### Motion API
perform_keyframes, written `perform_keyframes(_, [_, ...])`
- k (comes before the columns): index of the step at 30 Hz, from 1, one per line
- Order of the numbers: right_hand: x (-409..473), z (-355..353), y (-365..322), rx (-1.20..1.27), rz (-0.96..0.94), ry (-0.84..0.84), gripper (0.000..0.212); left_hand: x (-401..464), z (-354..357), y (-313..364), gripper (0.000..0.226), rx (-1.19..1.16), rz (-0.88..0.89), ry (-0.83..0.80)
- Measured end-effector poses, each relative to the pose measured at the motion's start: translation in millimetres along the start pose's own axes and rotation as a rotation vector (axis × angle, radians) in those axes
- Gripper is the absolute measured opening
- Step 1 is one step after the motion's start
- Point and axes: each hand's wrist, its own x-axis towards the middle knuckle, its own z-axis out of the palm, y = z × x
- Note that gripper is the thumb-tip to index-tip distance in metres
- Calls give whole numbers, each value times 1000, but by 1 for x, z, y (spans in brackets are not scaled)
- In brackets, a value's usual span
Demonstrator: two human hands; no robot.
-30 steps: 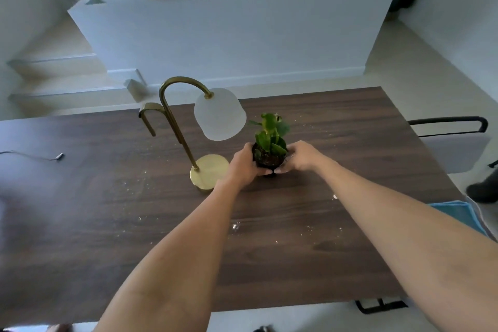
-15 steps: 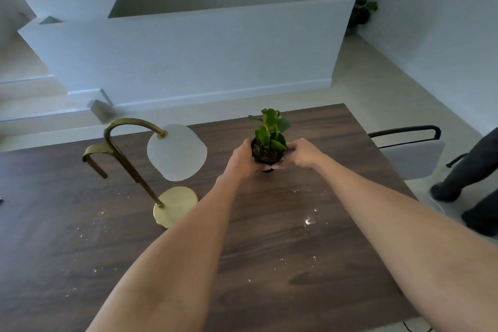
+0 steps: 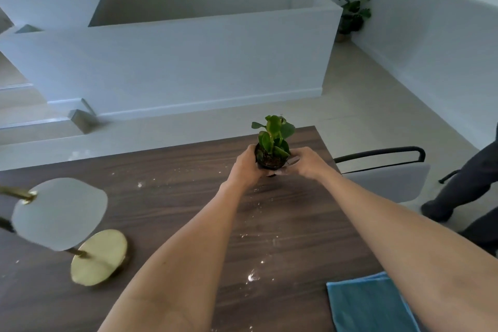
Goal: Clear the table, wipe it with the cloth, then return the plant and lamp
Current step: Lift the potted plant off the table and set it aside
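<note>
the tabletop (image 3: 283, 218) is dark wood-grain laminate, matte, with straight edges and a square far right corner; pale crumbs and specks are scattered across it. the plant (image 3: 273, 140) is small, with glossy, rounded green leaves on short stems rising from dark soil in a little round black pot. it is upright, near the far right corner of the tabletop; whether the pot touches the surface cannot be told. the left hand (image 3: 246, 166) curls around the pot's left side and the right hand (image 3: 305, 164) curls around its right side, fingers wrapped under the rim, so both hands grip it between them. the lamp (image 3: 80, 237) stands at the left on a flat round brass disc, with a thin brass stem and a frosted, rounded white shade. a teal cloth (image 3: 369, 304), soft and flat, lies at the near right edge. a chair (image 3: 388, 178) with a grey padded seat and a thin black curved back stands just beyond the tabletop's right side.
</note>
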Motion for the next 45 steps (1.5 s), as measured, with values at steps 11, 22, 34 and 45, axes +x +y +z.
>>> perform_keyframes(11, [40, -75, 50, 68, -37, 50, 50, 75, 64, 38, 79, -60, -12, 16])
perform_keyframes(22, [62, -109, 83, 133, 16, 74, 55, 115, 98, 55, 75, -46, -14, 0])
perform_keyframes(34, [66, -100, 93, -171, 47, 34, 48, 111, 100, 60, 78, 111, -91, -28])
perform_keyframes(45, [12, -84, 84, -858, 123, -49, 83, 64, 76, 32, 75, 778, -46, -35])
